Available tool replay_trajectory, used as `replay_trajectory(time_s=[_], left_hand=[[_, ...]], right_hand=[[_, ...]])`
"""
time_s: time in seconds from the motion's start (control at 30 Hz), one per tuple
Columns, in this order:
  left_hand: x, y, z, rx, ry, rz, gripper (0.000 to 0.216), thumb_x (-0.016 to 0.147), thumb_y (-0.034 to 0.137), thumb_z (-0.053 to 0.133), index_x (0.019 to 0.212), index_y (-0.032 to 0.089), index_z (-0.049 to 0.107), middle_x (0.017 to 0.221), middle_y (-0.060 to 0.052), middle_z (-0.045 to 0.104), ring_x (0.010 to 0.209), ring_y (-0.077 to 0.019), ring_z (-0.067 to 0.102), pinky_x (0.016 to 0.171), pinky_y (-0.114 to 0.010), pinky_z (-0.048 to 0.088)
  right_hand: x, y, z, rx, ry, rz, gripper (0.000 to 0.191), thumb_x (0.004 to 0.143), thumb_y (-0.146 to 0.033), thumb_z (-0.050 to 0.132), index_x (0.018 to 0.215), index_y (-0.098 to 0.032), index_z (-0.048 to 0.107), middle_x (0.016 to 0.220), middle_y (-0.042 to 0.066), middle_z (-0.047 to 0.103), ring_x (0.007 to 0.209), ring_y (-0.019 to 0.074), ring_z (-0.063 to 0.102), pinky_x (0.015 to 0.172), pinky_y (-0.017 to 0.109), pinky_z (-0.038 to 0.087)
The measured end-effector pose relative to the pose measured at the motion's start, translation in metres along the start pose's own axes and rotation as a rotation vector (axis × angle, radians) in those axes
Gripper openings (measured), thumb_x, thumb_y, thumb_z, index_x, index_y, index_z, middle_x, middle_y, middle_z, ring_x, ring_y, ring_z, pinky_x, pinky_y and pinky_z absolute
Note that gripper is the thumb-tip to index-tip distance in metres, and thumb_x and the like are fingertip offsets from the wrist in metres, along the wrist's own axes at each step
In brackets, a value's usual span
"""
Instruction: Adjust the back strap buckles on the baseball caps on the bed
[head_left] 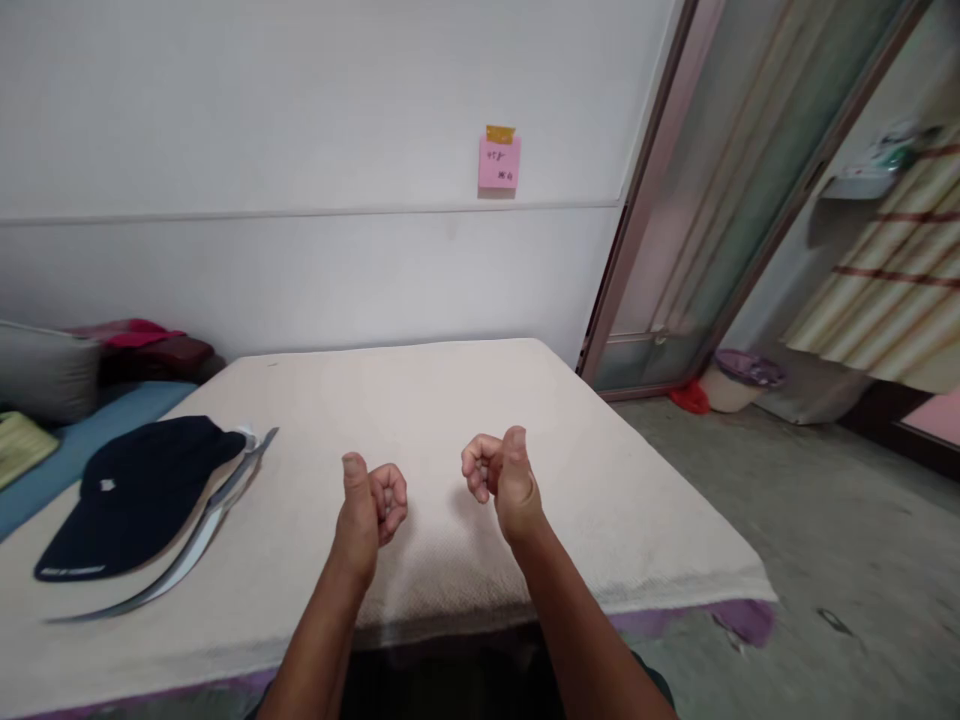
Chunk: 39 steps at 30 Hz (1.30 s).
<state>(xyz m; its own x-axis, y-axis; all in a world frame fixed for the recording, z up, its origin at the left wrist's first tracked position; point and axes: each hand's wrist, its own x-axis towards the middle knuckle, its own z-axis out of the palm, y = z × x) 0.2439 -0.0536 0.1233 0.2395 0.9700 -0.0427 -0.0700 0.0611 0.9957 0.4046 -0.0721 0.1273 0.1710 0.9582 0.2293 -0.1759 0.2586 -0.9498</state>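
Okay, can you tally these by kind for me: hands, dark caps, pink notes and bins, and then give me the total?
Left and right: left hand, right hand: 2
Dark cap: 1
Pink note: 1
Bin: 1
Total: 5

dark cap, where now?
The dark cap lies on the pale cloth, left in the head view, beside a curved strip and left of the left hand.
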Motion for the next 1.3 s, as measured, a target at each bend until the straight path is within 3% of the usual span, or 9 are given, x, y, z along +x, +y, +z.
replay_trajectory(time_s=[0.5, 0.6, 0.7, 0.73, 0.87, 1.03, 1.3], left_hand=[[0.0, 0.006, -0.018, -0.006, 0.043, 0.042, 0.07, 0.076, 0.075, 0.006, 0.054, 0.02, 0.045, 0.034, 0.007, 0.028, 0.034, -0.0072, 0.013, 0.039, -0.023, 0.007], [0.01, -0.011, -0.02, -0.001, 0.104, 0.026, 0.064, 0.081, 0.069, 0.018, 0.054, 0.019, 0.047, 0.034, 0.006, 0.031, 0.033, -0.0072, 0.019, 0.038, -0.022, 0.011], [0.023, -0.042, -0.024, 0.023, 0.218, 0.001, 0.046, 0.082, 0.054, 0.044, 0.053, 0.018, 0.049, 0.035, 0.005, 0.039, 0.034, -0.0075, 0.029, 0.037, -0.02, 0.018], [0.026, -0.053, -0.026, 0.017, 0.243, -0.009, 0.041, 0.08, 0.048, 0.049, 0.054, 0.018, 0.05, 0.036, 0.006, 0.039, 0.034, -0.0075, 0.03, 0.037, -0.02, 0.019], [0.035, -0.084, -0.038, -0.071, 0.295, -0.055, 0.021, 0.074, 0.033, 0.058, 0.063, 0.016, 0.057, 0.043, 0.005, 0.048, 0.035, -0.0072, 0.034, 0.035, -0.018, 0.022], [0.033, -0.086, -0.075, -0.291, 0.432, -0.082, 0.012, 0.072, 0.023, 0.059, 0.08, 0.014, 0.058, 0.053, 0.004, 0.053, 0.037, -0.0051, 0.037, 0.034, -0.015, 0.024], [0.006, -0.078, -0.178, -0.616, 0.802, 0.007, 0.009, 0.072, 0.007, 0.051, 0.069, 0.015, 0.049, 0.053, 0.007, 0.043, 0.034, -0.0023, 0.034, 0.032, -0.013, 0.025]], right_hand=[[0.015, 0.0, 0.015, -0.076, -0.092, -0.018, 0.075, 0.079, -0.075, 0.012, 0.059, -0.015, 0.052, 0.048, -0.002, 0.04, 0.041, 0.0071, 0.035, 0.043, 0.022, 0.025], [0.018, 0.021, 0.012, -0.154, -0.143, 0.034, 0.067, 0.085, -0.067, 0.016, 0.061, -0.015, 0.051, 0.049, -0.002, 0.042, 0.042, 0.0079, 0.037, 0.044, 0.022, 0.029], [0.013, 0.058, 0.006, -0.466, -0.27, 0.203, 0.042, 0.092, -0.041, 0.027, 0.066, -0.016, 0.05, 0.053, -0.002, 0.046, 0.045, 0.0092, 0.042, 0.048, 0.021, 0.033], [0.01, 0.072, 0.004, -0.638, -0.286, 0.265, 0.034, 0.09, -0.03, 0.028, 0.067, -0.017, 0.049, 0.054, -0.002, 0.047, 0.046, 0.0095, 0.043, 0.049, 0.021, 0.032], [-0.006, 0.111, -0.001, -0.795, -0.336, 0.259, 0.017, 0.072, -0.004, 0.04, 0.063, -0.016, 0.049, 0.062, 0.002, 0.053, 0.059, 0.0118, 0.045, 0.057, 0.023, 0.029], [-0.013, 0.119, 0.012, -0.952, -0.494, 0.155, 0.02, 0.07, -0.002, 0.037, 0.069, -0.016, 0.051, 0.07, 0.003, 0.058, 0.064, 0.0123, 0.048, 0.058, 0.023, 0.028], [-0.013, 0.127, 0.032, -1.0, -0.598, 0.118, 0.018, 0.073, -0.006, 0.037, 0.073, -0.016, 0.052, 0.074, 0.005, 0.06, 0.068, 0.0133, 0.051, 0.059, 0.023, 0.028]])
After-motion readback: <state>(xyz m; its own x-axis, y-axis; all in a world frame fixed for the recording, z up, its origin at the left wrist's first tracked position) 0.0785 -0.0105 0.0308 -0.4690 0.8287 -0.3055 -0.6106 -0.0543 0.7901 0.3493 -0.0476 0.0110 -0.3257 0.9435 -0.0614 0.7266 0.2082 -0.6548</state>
